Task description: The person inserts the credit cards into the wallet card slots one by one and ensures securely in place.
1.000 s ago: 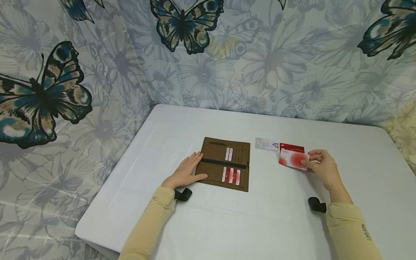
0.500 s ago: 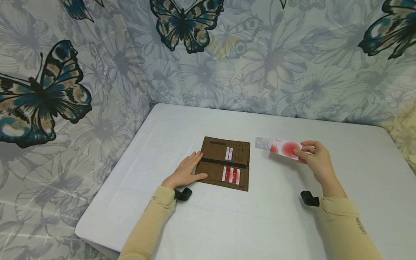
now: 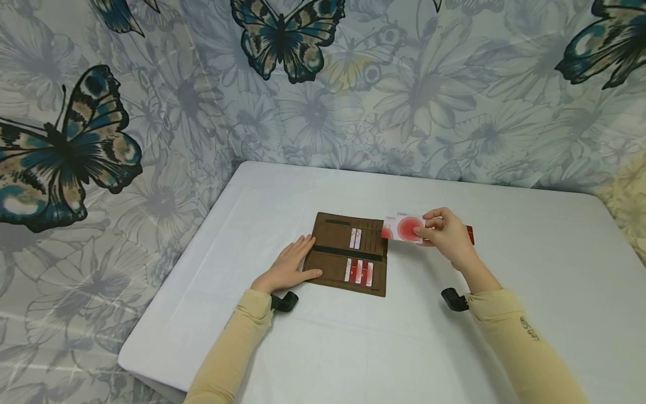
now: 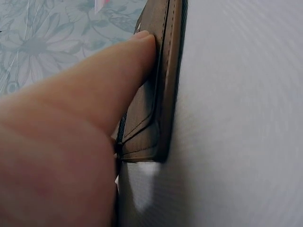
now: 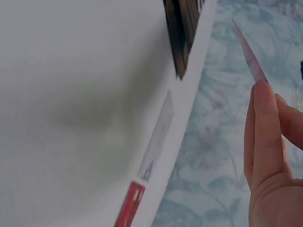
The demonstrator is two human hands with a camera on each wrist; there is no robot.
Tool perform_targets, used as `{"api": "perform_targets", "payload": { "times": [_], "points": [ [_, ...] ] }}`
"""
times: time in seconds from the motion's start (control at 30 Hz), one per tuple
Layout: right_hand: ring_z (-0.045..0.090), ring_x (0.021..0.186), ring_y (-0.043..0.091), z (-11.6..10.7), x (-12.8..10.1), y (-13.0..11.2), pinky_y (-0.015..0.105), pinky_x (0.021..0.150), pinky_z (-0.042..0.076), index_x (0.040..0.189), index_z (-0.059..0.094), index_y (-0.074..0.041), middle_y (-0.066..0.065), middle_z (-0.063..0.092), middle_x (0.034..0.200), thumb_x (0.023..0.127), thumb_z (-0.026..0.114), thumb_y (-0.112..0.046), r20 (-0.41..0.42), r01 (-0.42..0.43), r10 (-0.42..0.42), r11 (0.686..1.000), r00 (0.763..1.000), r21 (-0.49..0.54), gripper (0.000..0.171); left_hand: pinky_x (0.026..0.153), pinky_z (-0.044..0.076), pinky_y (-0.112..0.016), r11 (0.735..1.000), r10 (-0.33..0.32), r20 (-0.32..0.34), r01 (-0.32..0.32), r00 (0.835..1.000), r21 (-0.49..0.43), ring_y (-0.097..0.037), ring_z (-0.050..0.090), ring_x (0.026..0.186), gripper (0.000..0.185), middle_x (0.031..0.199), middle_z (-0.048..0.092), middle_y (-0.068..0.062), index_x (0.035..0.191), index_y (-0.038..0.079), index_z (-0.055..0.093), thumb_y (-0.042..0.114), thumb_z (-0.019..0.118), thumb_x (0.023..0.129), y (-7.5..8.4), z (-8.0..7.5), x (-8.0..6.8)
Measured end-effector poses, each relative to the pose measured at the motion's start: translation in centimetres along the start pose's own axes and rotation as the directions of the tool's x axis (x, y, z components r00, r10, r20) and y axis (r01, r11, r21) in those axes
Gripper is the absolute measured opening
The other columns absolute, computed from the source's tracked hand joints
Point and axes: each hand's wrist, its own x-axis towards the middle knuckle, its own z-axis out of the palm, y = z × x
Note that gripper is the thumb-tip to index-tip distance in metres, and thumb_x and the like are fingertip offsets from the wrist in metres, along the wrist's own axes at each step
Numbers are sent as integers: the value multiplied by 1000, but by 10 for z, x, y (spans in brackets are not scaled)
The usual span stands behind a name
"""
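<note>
A brown wallet [image 3: 328,268] lies unfolded on the white table, with several cards [image 3: 359,272] in its slots. My left hand [image 3: 287,266] rests flat on its left edge with straight fingers; in the left wrist view the thumb [image 4: 113,71] lies over the wallet's leather [image 4: 142,111]. Between thumb and fingers, my right hand [image 3: 449,238] pinches a white card with a red circle [image 3: 406,229]. That card is raised above the table, its left end at the wallet's right edge. The right wrist view shows the held card [image 5: 248,52] edge-on, above the fingers.
Beyond the wallet lie a silver card [image 5: 158,135] and a red card [image 5: 129,203], seen in the right wrist view; in the head view the right hand covers much of them. The white table [image 3: 323,348] meets a butterfly-patterned wall [image 3: 318,123] at the back.
My right hand has lifted the white card with the red circle off the red card and carried it left to the wallet's right edge. The left hand and wallet stay still.
</note>
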Motion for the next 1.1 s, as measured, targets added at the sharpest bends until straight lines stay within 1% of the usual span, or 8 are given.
{"api": "perform_targets", "payload": {
  "times": [0.2,0.43,0.57,0.77,0.97,1.1],
  "points": [
    [64,72,15,24,7,1,30,63,55,108,42,7,24,60,99,84,68,-4,6,-6,6,999,1000,-47,38,110,-1,-36,1000,5,-10,-5,1000,-2,-16,-1,139,85,154,5,-5,150,11,9,51,53,90,0,0,0],
    [63,71,16,44,9,6,28,60,54,105,44,7,20,59,92,83,68,-2,-43,-27,26,999,999,-28,34,111,0,-37,1000,11,-12,-11,1000,3,-17,-1,139,85,154,5,-5,150,11,9,51,53,90,-1,2,0],
    [61,68,13,49,11,7,26,60,54,105,44,8,20,58,91,83,68,0,-62,-37,36,999,997,-9,34,111,0,-37,1000,10,-15,-10,1000,2,-16,-1,139,85,154,5,-5,150,12,9,52,53,89,-2,3,0],
    [61,60,10,54,13,7,24,56,54,105,45,9,18,58,86,82,69,-2,-76,-65,63,998,995,-20,35,110,0,-36,1000,9,-17,-9,1000,-5,-15,-2,139,85,154,4,-4,150,12,8,53,52,89,-3,3,1],
    [62,57,12,57,13,6,29,58,54,104,45,9,17,59,84,82,69,-3,-69,-94,91,995,993,-46,34,111,0,-37,1000,13,-18,-13,1000,-2,-16,-1,139,85,154,5,-4,150,12,9,52,53,89,-3,3,1],
    [62,57,12,58,13,7,31,59,55,104,45,9,17,58,84,83,69,-4,-50,-119,117,992,992,-39,34,111,1,-38,1000,16,-24,-16,1000,9,-17,-1,139,85,154,6,-6,150,11,9,51,54,89,-3,3,1]
  ]
}}
